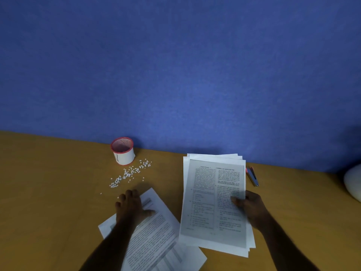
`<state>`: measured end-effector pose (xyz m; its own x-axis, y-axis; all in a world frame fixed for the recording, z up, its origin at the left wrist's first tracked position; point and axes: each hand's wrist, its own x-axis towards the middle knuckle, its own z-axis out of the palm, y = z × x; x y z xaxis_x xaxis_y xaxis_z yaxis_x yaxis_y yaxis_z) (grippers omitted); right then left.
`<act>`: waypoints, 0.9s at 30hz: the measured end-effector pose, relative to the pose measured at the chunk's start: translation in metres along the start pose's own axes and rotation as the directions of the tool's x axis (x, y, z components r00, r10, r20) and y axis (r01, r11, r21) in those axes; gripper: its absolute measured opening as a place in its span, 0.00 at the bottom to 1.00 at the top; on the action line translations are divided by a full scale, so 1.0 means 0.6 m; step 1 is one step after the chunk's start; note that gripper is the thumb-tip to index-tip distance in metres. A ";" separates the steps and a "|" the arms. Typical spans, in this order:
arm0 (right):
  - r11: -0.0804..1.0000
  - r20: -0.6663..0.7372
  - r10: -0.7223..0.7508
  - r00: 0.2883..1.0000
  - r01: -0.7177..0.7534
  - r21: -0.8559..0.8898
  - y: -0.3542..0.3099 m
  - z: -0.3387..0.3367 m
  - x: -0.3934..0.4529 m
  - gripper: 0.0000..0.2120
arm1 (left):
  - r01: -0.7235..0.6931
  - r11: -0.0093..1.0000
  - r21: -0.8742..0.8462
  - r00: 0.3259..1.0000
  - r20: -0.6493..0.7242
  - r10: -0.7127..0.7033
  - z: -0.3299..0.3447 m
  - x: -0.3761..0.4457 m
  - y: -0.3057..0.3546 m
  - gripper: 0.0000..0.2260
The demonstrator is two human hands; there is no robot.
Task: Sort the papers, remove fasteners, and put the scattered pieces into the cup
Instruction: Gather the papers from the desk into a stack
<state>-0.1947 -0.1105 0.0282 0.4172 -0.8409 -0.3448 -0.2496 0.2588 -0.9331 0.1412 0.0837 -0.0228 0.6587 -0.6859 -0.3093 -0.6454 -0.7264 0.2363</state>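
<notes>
Head view: left hand (130, 205) presses flat on a printed sheet (154, 231). Right hand (251, 207) pinches a printed page (213, 200); tiny white pieces (130, 173) lie beside the red-rimmed mesh cup (123, 151).

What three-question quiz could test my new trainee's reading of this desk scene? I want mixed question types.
1. True or false: the white bits already lie inside the cup.
2. Which hand grips the top sheet of the right stack? A) left B) right C) neither
3. Fill in: the left hand rests on the ___ papers.

Key:
1. False; they lie scattered on the desk beside the cup.
2. B; the right hand holds its right edge, thumb on top.
3. Left (tilted); its fingers lie flat.
</notes>
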 end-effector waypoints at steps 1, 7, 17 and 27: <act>1.000 -0.007 0.000 1.000 0.000 -0.008 0.000 -0.001 -0.002 0.06 | -0.002 1.000 0.022 1.000 0.008 0.002 -0.002 0.002 0.003 0.46; 1.000 -0.081 -0.007 0.997 0.006 -0.018 0.014 -0.013 -0.004 0.06 | 0.000 1.000 0.011 0.999 0.051 -0.001 -0.006 0.007 0.010 0.46; 0.980 -0.450 -0.198 0.870 0.187 -0.071 0.018 -0.036 0.002 0.08 | -0.273 0.951 -0.146 0.957 -0.143 0.252 -0.024 -0.015 0.074 0.13; 0.955 -0.223 -0.296 0.929 0.284 -0.085 -0.001 0.028 0.008 0.09 | -0.742 0.668 -0.061 0.614 -0.461 0.640 -0.075 -0.027 0.182 0.13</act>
<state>-0.1780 -0.1070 0.0254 0.2665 -0.9636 -0.0212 -0.1944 -0.0322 -0.9804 0.0772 0.0138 0.0493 0.1697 -0.9067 0.3862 -0.8961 0.0210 0.4433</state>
